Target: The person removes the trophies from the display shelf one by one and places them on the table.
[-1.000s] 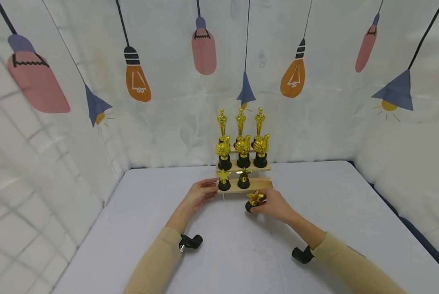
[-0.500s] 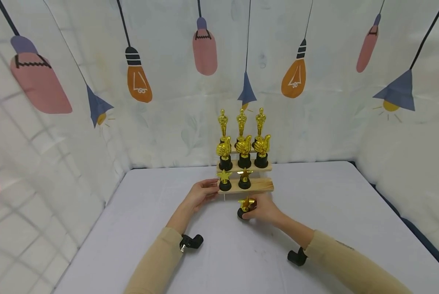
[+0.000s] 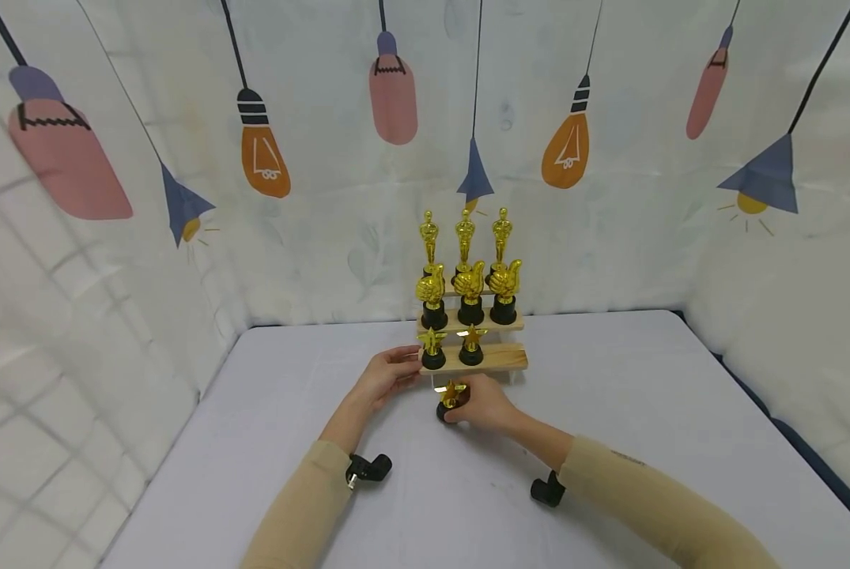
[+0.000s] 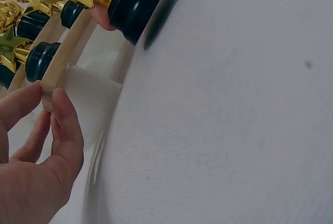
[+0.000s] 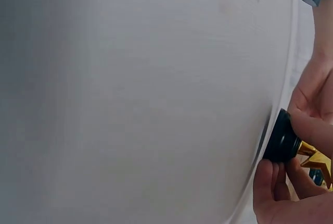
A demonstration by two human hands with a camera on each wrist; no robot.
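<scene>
My left hand (image 3: 387,376) pinches the left end of the lowest wooden shelf (image 3: 499,357) between thumb and fingers, plainest in the left wrist view. In front of that shelf, my right hand (image 3: 487,405) holds a small gold star trophy (image 3: 450,395) by its black base (image 4: 136,8). This trophy is upright, very low over the white table; whether its base touches the cloth I cannot tell. Two matching star trophies, one at the left (image 3: 432,349) and one near the middle (image 3: 471,348), stand on the lowest shelf, whose right part is bare wood.
The middle shelf (image 3: 453,319) bears three gold thumbs-up trophies (image 3: 470,283). Three gold figure trophies (image 3: 465,237) stand on the top shelf behind. A white tablecloth (image 3: 268,419) spreads around the rack, and a lamp-patterned curtain (image 3: 339,221) hangs at the back.
My right hand has carried the star trophy leftward and slightly toward me, from below the shelf's right part to below its left part. My left hand has stayed at the shelf's end.
</scene>
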